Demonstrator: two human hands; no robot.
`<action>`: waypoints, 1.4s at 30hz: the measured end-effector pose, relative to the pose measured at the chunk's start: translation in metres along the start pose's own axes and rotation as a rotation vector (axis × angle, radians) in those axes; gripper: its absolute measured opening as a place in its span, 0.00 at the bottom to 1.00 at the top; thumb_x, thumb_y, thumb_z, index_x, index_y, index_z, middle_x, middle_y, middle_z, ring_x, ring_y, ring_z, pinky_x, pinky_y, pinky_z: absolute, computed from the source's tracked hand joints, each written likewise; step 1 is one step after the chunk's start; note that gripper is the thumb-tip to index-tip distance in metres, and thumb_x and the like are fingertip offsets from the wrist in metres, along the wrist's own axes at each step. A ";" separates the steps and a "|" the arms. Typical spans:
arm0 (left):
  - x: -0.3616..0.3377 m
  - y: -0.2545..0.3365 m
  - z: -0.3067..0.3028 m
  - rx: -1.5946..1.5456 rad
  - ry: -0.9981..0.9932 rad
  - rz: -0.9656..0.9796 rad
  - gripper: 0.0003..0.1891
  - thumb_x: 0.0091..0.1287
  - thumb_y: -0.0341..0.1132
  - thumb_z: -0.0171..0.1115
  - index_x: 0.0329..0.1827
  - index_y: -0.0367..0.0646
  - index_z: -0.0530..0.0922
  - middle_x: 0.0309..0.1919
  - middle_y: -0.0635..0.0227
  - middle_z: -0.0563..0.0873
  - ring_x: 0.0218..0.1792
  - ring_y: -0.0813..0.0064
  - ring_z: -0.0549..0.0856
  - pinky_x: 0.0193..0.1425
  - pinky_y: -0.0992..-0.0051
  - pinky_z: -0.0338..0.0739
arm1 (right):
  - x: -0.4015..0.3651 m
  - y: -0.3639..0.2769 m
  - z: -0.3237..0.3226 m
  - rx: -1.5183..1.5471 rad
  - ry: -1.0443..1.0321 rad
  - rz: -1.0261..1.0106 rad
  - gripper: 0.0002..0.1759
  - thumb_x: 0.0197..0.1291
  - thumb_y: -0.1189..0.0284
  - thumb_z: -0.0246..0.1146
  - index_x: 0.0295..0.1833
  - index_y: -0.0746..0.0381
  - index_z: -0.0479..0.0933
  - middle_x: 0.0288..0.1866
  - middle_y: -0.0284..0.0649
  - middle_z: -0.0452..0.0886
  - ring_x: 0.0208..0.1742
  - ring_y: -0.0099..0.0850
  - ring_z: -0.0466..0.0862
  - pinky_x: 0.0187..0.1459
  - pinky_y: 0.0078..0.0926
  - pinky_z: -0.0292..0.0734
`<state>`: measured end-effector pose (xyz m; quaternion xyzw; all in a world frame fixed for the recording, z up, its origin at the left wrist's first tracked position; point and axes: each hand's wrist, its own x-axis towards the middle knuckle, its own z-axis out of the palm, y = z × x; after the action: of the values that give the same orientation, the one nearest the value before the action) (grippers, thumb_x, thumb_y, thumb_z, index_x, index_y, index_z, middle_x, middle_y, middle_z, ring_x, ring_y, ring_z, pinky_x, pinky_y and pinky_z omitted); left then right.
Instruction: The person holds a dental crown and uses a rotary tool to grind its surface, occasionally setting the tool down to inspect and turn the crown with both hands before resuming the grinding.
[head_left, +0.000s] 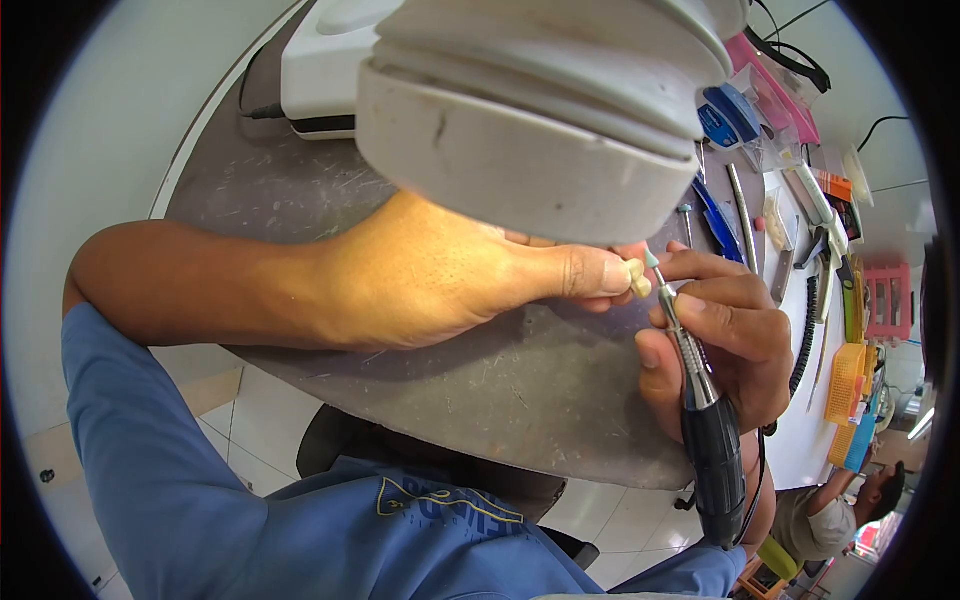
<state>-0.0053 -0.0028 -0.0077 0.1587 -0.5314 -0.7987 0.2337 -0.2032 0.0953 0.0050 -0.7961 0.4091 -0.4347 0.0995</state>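
Observation:
My left hand (430,270) reaches in from the left and pinches a small cream-coloured dental crown (638,280) between thumb and fingers. In my right hand (740,325) is a rotary handpiece (700,400), gripped like a pen, with a black body and silver nose. Its pale green pointed grinding stone (652,259) is right beside the crown, overlapping its edge in this view. Some fingers of the left hand are hidden behind the thumb and under the lamp.
A large white lamp head (530,150) hangs low over the hands. Behind it stands a white box-shaped device (325,70). Blue-handled and metal tools (742,215) lie at the grey bench's right side. Farther right are orange baskets (846,385) and another person (825,520).

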 end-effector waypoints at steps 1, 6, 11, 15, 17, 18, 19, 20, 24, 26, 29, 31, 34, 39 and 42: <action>0.000 -0.002 0.000 -0.006 0.001 0.013 0.11 0.67 0.30 0.66 0.48 0.33 0.80 0.40 0.63 0.86 0.42 0.76 0.85 0.49 0.78 0.81 | 0.000 0.000 0.000 -0.001 0.001 0.003 0.17 0.57 0.77 0.69 0.48 0.64 0.70 0.37 0.44 0.80 0.48 0.45 0.83 0.57 0.49 0.77; 0.000 0.000 0.000 -0.003 0.008 -0.011 0.11 0.67 0.30 0.65 0.48 0.33 0.80 0.41 0.63 0.86 0.42 0.76 0.85 0.50 0.78 0.81 | 0.001 0.002 0.002 -0.008 0.003 0.001 0.17 0.57 0.77 0.69 0.48 0.64 0.70 0.37 0.44 0.80 0.48 0.45 0.83 0.57 0.49 0.78; 0.000 0.000 0.000 0.029 0.011 -0.001 0.11 0.67 0.30 0.66 0.48 0.33 0.80 0.39 0.64 0.86 0.42 0.76 0.85 0.48 0.78 0.82 | 0.005 0.001 0.000 -0.045 0.020 -0.085 0.21 0.45 0.79 0.77 0.43 0.64 0.75 0.33 0.46 0.83 0.41 0.44 0.88 0.42 0.35 0.85; 0.000 0.002 -0.001 -0.003 -0.022 -0.005 0.12 0.66 0.30 0.66 0.48 0.32 0.80 0.39 0.63 0.86 0.41 0.76 0.86 0.48 0.78 0.82 | -0.001 0.001 0.000 -0.009 -0.009 -0.012 0.18 0.57 0.76 0.70 0.49 0.64 0.70 0.37 0.44 0.80 0.48 0.46 0.84 0.56 0.49 0.78; -0.002 0.006 0.003 -0.053 0.040 -0.081 0.12 0.66 0.30 0.66 0.49 0.32 0.80 0.41 0.61 0.87 0.42 0.75 0.86 0.49 0.78 0.82 | -0.001 0.000 0.000 -0.005 -0.011 0.014 0.18 0.57 0.76 0.70 0.49 0.65 0.70 0.39 0.45 0.80 0.49 0.46 0.84 0.56 0.49 0.78; -0.002 0.005 0.002 -0.053 0.041 -0.081 0.12 0.66 0.30 0.66 0.49 0.32 0.80 0.41 0.61 0.87 0.42 0.75 0.86 0.49 0.78 0.82 | -0.002 0.001 0.001 -0.005 -0.011 0.014 0.18 0.57 0.76 0.70 0.49 0.65 0.70 0.39 0.45 0.80 0.49 0.46 0.84 0.56 0.49 0.78; -0.001 0.003 0.000 -0.045 0.020 -0.047 0.12 0.67 0.30 0.66 0.49 0.32 0.80 0.41 0.61 0.87 0.42 0.75 0.86 0.49 0.78 0.82 | -0.002 0.002 0.001 -0.008 -0.013 0.007 0.18 0.57 0.77 0.70 0.49 0.65 0.70 0.39 0.46 0.79 0.49 0.46 0.83 0.56 0.49 0.78; 0.000 0.002 0.000 -0.038 -0.001 -0.013 0.13 0.67 0.30 0.66 0.50 0.31 0.79 0.42 0.60 0.87 0.43 0.75 0.86 0.50 0.78 0.82 | -0.002 0.003 0.001 -0.011 -0.014 -0.001 0.18 0.56 0.77 0.70 0.49 0.65 0.70 0.40 0.46 0.79 0.49 0.47 0.83 0.56 0.49 0.78; -0.001 0.000 0.001 -0.019 0.017 -0.011 0.13 0.67 0.30 0.65 0.50 0.31 0.79 0.42 0.59 0.87 0.43 0.74 0.86 0.50 0.77 0.82 | -0.001 0.002 0.001 0.005 -0.005 0.007 0.18 0.57 0.78 0.70 0.49 0.65 0.70 0.39 0.46 0.79 0.49 0.47 0.83 0.56 0.49 0.78; -0.001 0.001 0.001 -0.032 0.030 -0.026 0.13 0.67 0.30 0.65 0.50 0.31 0.79 0.42 0.59 0.87 0.44 0.74 0.86 0.51 0.78 0.82 | 0.001 0.000 -0.002 0.003 -0.050 -0.008 0.18 0.57 0.79 0.69 0.49 0.65 0.70 0.38 0.46 0.80 0.49 0.47 0.83 0.55 0.49 0.78; -0.001 0.002 0.002 -0.040 0.033 -0.054 0.13 0.67 0.30 0.65 0.50 0.31 0.79 0.42 0.59 0.87 0.44 0.74 0.86 0.52 0.77 0.82 | -0.001 0.000 -0.001 0.012 -0.029 -0.003 0.18 0.57 0.78 0.70 0.49 0.65 0.70 0.38 0.46 0.80 0.49 0.48 0.83 0.55 0.49 0.78; -0.001 0.002 0.001 -0.036 0.031 -0.046 0.13 0.67 0.30 0.65 0.50 0.31 0.79 0.42 0.59 0.87 0.44 0.73 0.86 0.52 0.77 0.82 | -0.001 0.001 0.000 -0.008 -0.022 0.001 0.18 0.57 0.78 0.70 0.49 0.65 0.70 0.37 0.45 0.80 0.49 0.48 0.83 0.55 0.49 0.78; -0.001 0.003 0.000 -0.030 0.028 -0.047 0.13 0.67 0.30 0.65 0.50 0.31 0.79 0.42 0.59 0.87 0.45 0.73 0.86 0.52 0.77 0.82 | 0.001 0.001 -0.002 -0.022 -0.037 -0.007 0.18 0.57 0.77 0.70 0.49 0.65 0.70 0.38 0.45 0.80 0.49 0.48 0.83 0.55 0.49 0.78; 0.000 0.002 0.000 -0.067 0.016 -0.027 0.13 0.66 0.29 0.66 0.50 0.32 0.79 0.43 0.60 0.87 0.46 0.73 0.86 0.52 0.77 0.82 | -0.001 0.002 -0.001 0.017 -0.008 -0.008 0.18 0.57 0.77 0.70 0.49 0.65 0.70 0.38 0.45 0.80 0.49 0.48 0.83 0.55 0.49 0.78; 0.000 0.004 -0.002 0.004 -0.050 -0.073 0.10 0.70 0.26 0.60 0.51 0.32 0.76 0.47 0.59 0.84 0.51 0.76 0.84 0.62 0.78 0.78 | -0.001 0.002 -0.001 -0.013 -0.009 0.006 0.18 0.57 0.77 0.70 0.49 0.65 0.70 0.37 0.44 0.80 0.49 0.48 0.83 0.55 0.49 0.78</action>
<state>-0.0038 -0.0059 -0.0043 0.1585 -0.5323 -0.8094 0.1910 -0.2050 0.0953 0.0040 -0.7974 0.4138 -0.4283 0.0973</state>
